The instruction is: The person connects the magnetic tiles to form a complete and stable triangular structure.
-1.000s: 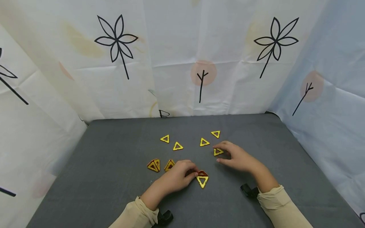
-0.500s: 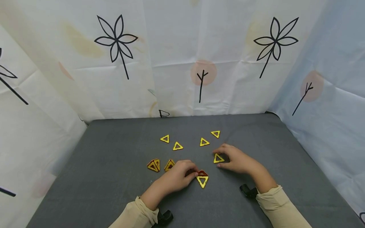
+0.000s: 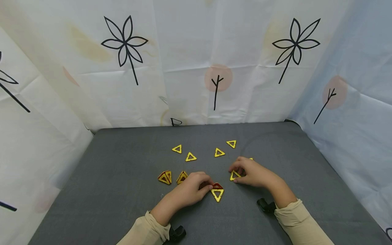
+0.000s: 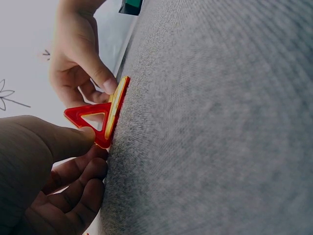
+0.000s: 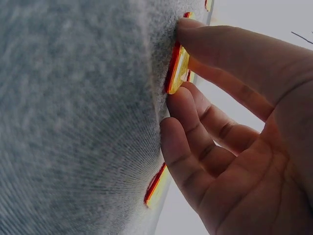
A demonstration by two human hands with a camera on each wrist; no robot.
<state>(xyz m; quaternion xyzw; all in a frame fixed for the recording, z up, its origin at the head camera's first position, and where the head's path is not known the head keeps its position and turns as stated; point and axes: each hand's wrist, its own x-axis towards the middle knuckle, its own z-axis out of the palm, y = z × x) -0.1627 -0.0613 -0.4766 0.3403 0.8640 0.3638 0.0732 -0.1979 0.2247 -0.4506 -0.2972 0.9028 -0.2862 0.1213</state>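
Observation:
In the head view my left hand (image 3: 190, 189) pinches a red triangular magnetic tile (image 3: 217, 186), which stands tilted up along the edge of a flat yellow triangular tile (image 3: 217, 195). The left wrist view shows my thumb on a corner of that open-centred red tile (image 4: 78, 114). To the right, my right hand (image 3: 252, 172) grips another yellow triangular tile (image 3: 232, 176) low at the table. Thumb and fingers close on this tile's edges (image 5: 175, 68) in the right wrist view. A further yellow tile (image 3: 251, 159) is mostly hidden behind the right hand.
Two small pyramids of tiles, one at the left (image 3: 165, 177) and one partly behind my left hand (image 3: 182, 177), sit on the grey table (image 3: 122, 153). Farther back lie several flat yellow triangles (image 3: 191, 157), (image 3: 219, 152). A printed white cloth (image 3: 186, 51) encloses the table.
My right hand has drawn the yellow tile toward the front and now grips it. Another yellow tile has come into sight behind that hand. The left hand has stayed still.

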